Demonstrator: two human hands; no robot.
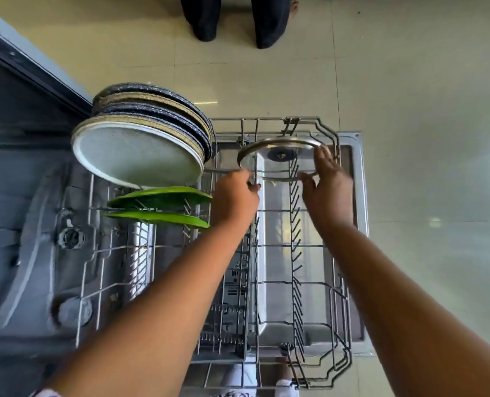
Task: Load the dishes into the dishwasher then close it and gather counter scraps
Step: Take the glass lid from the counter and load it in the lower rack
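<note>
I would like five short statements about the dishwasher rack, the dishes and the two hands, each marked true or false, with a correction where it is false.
1. Both hands hold a glass lid with a metal rim over the rack. True: the left hand holds its near left edge, and the right hand holds its right edge.
2. Two green plates stand in the lower rack. True.
3. The large plates lie on the floor. False: they stand on edge in the rack, beyond the green plates.
4. The dishwasher door is closed. False: it is open, and the rack is pulled out over it.
5. The right part of the rack is full of cups. False: no cups show there.
</note>
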